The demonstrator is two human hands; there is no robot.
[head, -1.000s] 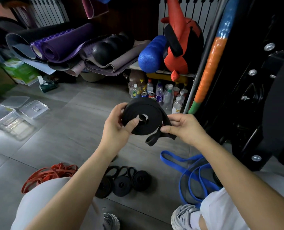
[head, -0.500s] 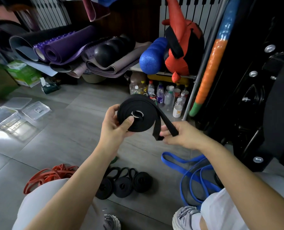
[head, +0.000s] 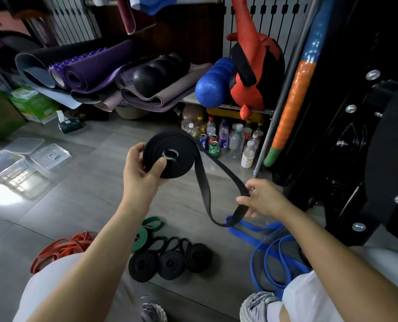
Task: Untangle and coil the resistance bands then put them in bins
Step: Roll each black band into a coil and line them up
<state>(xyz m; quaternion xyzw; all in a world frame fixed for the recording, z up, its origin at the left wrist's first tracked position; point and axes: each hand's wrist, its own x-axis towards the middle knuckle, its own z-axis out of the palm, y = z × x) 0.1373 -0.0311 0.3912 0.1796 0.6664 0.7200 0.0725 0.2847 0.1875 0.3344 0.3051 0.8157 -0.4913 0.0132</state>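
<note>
1. My left hand [head: 140,175] is gripping a flat black rubber resistance band [head: 184,166]. Most of it is wound into a tight disc. My thumb is pressing on the disc's face and my fingers are curling behind its rim.
2. My right hand [head: 263,201] is pinching the band's loose tail [head: 203,189]. The tail is hanging in a slack loop between my two hands, which I am holding apart in the air above the grey tiled floor [head: 88,194].
3. Three small coiled black bands [head: 165,268] are lying side by side on the floor near my knees, so I am counting those as finished. A rolled green band [head: 140,240] is lying just behind them.
4. A tangled heap of thin red bands [head: 61,249] is lying by my left knee. A wide blue band [head: 242,234] is sprawling loose by my right leg. Both are waiting to be coiled.
5. Clear plastic bins [head: 14,168] are sitting well off to my left. I am seeing no band inside them, so I am judging the coiling about half done and the binning not yet begun.
</note>
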